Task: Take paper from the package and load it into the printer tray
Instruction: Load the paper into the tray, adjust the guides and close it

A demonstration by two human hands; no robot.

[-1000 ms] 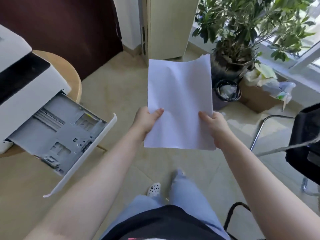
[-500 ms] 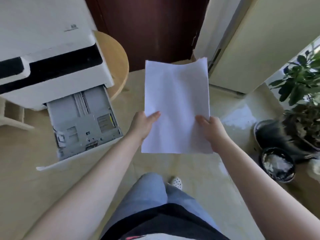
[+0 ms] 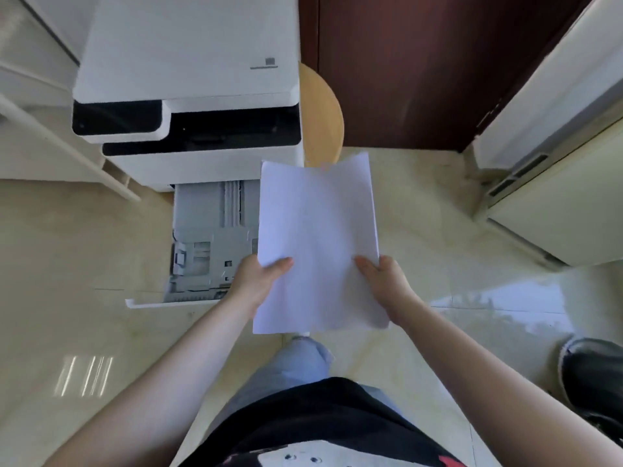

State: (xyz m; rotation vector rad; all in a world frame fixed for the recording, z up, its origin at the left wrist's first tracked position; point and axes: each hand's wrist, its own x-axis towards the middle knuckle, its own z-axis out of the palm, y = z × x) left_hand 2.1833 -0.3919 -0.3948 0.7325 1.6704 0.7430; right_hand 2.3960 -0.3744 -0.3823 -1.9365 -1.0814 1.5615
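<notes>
Over the last second the view has swung from the plant and floor round to the printer (image 3: 188, 79), which now stands squarely ahead. The paper (image 3: 318, 244), earlier held well to the right of the tray (image 3: 202, 244), now overlaps the tray's right edge in the view, though it is held above it, not in it. The tray is pulled out and shows bare grey plastic; no sheets are loaded. The left hand (image 3: 259, 281) and right hand (image 3: 384, 284) each grasp a side of the sheets near the lower end, thumbs on top, fingers clenched beneath. Judgement: the approach is nearly complete; the sheets need shifting left and lowering flat between the guides. The package is not in view.
</notes>
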